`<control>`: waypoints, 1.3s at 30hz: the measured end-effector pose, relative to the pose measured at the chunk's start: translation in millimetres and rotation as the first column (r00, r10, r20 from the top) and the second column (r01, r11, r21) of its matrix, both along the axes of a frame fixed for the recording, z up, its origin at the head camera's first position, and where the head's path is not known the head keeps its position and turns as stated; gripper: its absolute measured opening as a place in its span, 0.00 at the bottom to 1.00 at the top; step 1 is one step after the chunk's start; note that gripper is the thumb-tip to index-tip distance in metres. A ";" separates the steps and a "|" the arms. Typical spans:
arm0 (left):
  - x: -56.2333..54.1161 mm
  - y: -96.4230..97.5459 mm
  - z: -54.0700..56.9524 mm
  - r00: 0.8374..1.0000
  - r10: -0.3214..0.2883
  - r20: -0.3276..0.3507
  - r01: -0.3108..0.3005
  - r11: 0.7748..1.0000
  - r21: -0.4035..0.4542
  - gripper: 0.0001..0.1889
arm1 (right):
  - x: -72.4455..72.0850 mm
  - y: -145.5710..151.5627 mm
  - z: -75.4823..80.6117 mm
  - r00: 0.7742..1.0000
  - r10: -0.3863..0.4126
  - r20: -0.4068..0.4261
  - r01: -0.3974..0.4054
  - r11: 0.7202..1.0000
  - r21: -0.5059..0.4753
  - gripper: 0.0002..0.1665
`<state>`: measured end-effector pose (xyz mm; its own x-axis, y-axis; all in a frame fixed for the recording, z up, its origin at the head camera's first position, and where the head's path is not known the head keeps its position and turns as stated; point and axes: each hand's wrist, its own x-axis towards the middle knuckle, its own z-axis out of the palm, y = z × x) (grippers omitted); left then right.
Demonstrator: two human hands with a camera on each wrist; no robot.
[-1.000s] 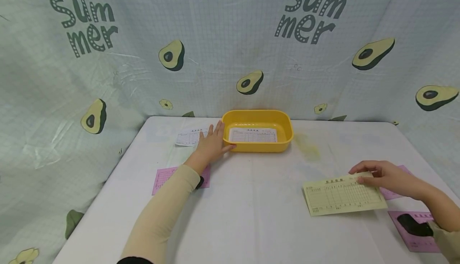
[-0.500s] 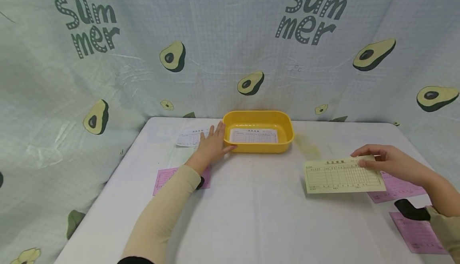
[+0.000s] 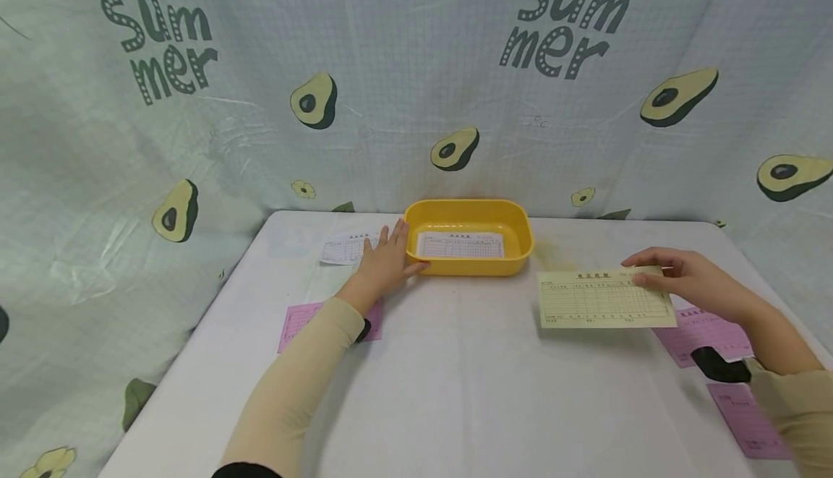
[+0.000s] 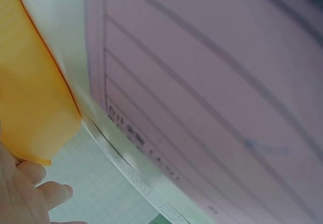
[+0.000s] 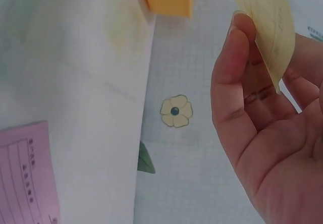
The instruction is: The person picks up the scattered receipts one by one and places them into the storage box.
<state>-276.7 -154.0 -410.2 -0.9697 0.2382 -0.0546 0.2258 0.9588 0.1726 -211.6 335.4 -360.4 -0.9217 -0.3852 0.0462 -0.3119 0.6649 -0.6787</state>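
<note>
Between thumb and fingers, my right hand (image 3: 683, 279) pinches a yellow printed form slip (image 3: 601, 301) by its right end, held above the table with its printed side showing. In the right wrist view the slip (image 5: 272, 22) bends a little in the grip. My left hand (image 3: 384, 265), fingers spread, touches the left side of a yellow plastic basin (image 3: 468, 267) at the back of the table. A white printed form (image 3: 458, 245) lies inside the basin. Another white form (image 3: 341, 249) lies left of the basin, partly hidden by the left hand.
A pink form (image 3: 302, 319) lies under the left forearm. Two more pink forms, an upper one (image 3: 703, 333) and a lower one (image 3: 748, 420), lie at the right, partly covered by the right arm. A patterned curtain (image 3: 390, 66) rises behind the white table (image 3: 455, 391).
My right hand has lifted the yellow slip away from the front edge, then carried it slightly left, uncovering more of the upper pink form. The left hand has stayed at the basin.
</note>
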 end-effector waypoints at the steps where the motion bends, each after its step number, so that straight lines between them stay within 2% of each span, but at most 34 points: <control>1: -0.2 0.1 0.0 1.000 -0.001 -0.001 0.001 1.000 -0.001 0.53 | -1.6 -1.2 0.0 1.000 -0.005 -0.001 0.005 1.000 -0.006 0.17; 12: 2.5 1.1 2.0 1.000 -0.003 -0.002 0.003 1.000 -0.004 0.54 | -23.0 -18.6 2.0 0.999 -0.030 0.019 0.032 0.992 -0.126 0.18; 19: 0.7 0.4 0.0 1.000 -0.003 -0.007 0.003 1.000 -0.016 0.54 | -33.4 -29.7 1.9 1.000 -0.021 0.023 0.024 0.987 -0.157 0.20; 29: 0.7 0.1 -0.4 1.000 0.003 -0.002 -0.003 1.000 -0.002 0.54 | -52.8 -45.5 -3.0 0.998 -0.021 0.060 0.037 0.959 -0.282 0.20; 39: 2.1 1.0 0.2 1.000 0.009 -0.002 -0.009 1.000 0.001 0.54 | -69.3 -70.2 -6.9 0.993 -0.047 0.104 0.076 0.954 -0.291 0.30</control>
